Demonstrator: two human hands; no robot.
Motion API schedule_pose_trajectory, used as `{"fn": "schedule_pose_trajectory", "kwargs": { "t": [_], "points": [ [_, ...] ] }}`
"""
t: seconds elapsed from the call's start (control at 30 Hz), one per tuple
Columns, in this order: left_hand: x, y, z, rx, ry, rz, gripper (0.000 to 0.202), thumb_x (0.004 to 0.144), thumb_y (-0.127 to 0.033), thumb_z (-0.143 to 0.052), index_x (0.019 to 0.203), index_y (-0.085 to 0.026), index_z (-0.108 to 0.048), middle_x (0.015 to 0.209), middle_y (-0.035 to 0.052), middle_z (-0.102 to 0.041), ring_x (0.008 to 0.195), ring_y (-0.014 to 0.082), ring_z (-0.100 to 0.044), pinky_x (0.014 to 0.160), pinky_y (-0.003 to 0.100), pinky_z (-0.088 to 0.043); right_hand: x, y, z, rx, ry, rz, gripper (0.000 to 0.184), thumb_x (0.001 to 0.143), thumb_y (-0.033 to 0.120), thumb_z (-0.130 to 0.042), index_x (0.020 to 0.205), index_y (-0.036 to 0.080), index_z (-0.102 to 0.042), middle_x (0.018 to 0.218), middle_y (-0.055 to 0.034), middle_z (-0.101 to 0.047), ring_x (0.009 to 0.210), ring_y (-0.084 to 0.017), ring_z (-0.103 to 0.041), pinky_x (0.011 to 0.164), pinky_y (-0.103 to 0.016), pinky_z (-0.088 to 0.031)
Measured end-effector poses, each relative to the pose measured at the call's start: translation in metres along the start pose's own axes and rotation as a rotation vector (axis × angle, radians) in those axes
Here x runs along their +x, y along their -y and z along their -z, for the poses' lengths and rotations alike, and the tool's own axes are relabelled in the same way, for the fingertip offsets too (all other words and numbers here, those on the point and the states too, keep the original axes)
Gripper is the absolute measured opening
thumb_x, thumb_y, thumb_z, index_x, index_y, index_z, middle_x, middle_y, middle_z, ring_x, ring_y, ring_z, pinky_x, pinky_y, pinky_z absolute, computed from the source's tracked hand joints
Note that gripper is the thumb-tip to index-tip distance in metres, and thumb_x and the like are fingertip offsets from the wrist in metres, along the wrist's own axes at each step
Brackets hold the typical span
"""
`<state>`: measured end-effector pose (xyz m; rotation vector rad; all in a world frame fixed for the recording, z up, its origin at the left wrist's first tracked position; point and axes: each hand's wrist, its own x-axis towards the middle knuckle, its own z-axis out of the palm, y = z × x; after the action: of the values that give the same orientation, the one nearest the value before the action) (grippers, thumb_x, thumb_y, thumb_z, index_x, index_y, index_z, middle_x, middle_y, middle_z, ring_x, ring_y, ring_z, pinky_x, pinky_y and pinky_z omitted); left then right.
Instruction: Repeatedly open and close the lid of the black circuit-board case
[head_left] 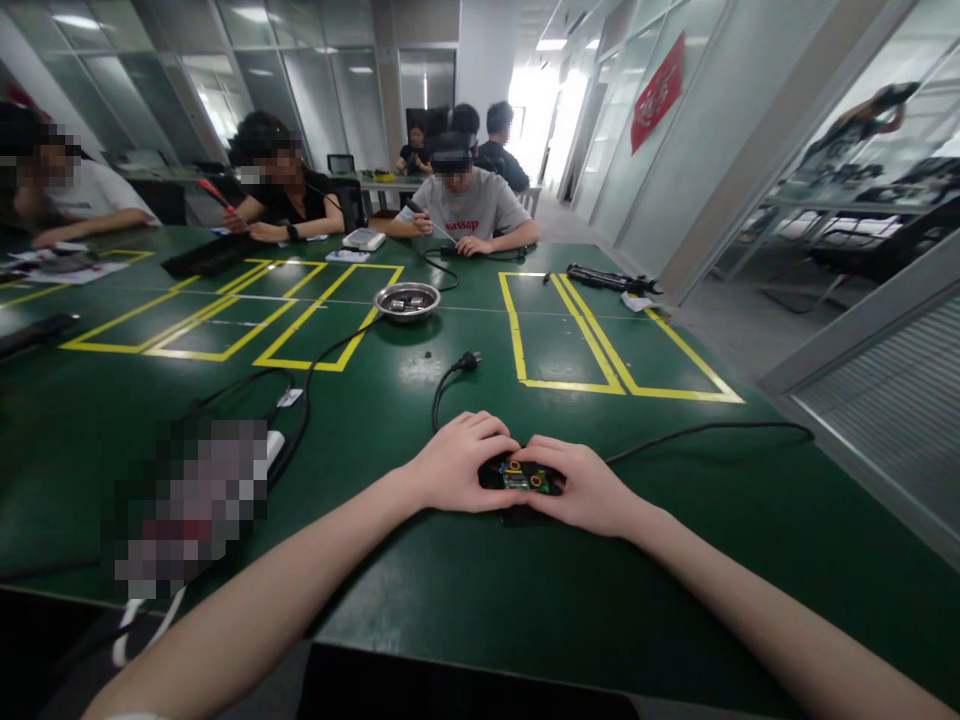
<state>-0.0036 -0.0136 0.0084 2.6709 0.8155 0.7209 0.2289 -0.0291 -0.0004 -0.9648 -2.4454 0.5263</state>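
My left hand [463, 468] and my right hand [591, 492] close on opposite ends of a small open black housing, low over the green table [420, 590]. Inside the housing lies a circuit board [526, 478] with round copper-coloured coils and green parts facing up. My fingers curl round the edges, so both ends of the housing are hidden. A flat black piece [519, 517] shows just under it. Behind my left hand, a black power plug [469, 361] lies on its cord. Another black cable [712, 427] runs off to the right from behind my right hand.
A metal bowl [407, 303] with small metal parts stands past the plug. Yellow tape [570, 386] marks rectangles on the table. A blurred-out object [199, 500] with cables lies at left. Across the table, a person in a grey shirt [480, 205] holds a thin tool; other people sit left.
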Motion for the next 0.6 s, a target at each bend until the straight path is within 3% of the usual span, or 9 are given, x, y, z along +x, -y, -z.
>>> {"fn": "schedule_pose_trajectory", "kwargs": {
  "t": [0.1,0.2,0.37,0.6],
  "points": [
    [0.002,0.001,0.000,0.006,0.024,0.065,0.054,0.081,-0.056,-0.078,0.118,-0.020,-0.064,0.112,0.0085,-0.071,0.106,0.0270,-0.064,0.093,0.040,-0.047,0.002,-0.006,-0.001,-0.060,-0.077,-0.084,0.022,0.086,0.031,-0.074,0.106,0.022,-0.070,0.095,-0.0043,-0.072,0.084,-0.021,-0.070,0.073,-0.032,-0.054],
    [0.002,0.002,0.000,0.011,0.025,0.117,0.037,0.085,-0.046,-0.075,0.107,-0.019,-0.064,0.111,0.0078,-0.072,0.107,0.0261,-0.064,0.094,0.039,-0.048,0.004,-0.009,-0.002,-0.077,-0.132,-0.127,0.022,0.088,0.035,-0.074,0.105,0.022,-0.070,0.094,-0.0045,-0.072,0.084,-0.022,-0.070,0.073,-0.032,-0.054],
    [0.001,0.005,0.000,0.028,0.028,0.148,0.022,0.084,-0.032,-0.072,0.101,-0.020,-0.065,0.110,0.0070,-0.070,0.107,0.0255,-0.063,0.095,0.039,-0.049,0.004,-0.012,0.004,-0.027,-0.089,-0.060,0.020,0.090,0.033,-0.072,0.106,0.021,-0.069,0.094,-0.0046,-0.070,0.083,-0.020,-0.069,0.072,-0.032,-0.053],
    [-0.001,0.010,0.004,0.063,0.030,0.169,0.035,0.085,-0.039,-0.072,0.115,-0.021,-0.067,0.120,0.0087,-0.069,0.116,0.0281,-0.061,0.102,0.044,-0.047,0.003,-0.017,0.009,0.041,-0.120,0.006,0.020,0.092,0.029,-0.068,0.110,0.021,-0.070,0.101,-0.0064,-0.070,0.088,-0.021,-0.069,0.078,-0.033,-0.055]
  ]
}}
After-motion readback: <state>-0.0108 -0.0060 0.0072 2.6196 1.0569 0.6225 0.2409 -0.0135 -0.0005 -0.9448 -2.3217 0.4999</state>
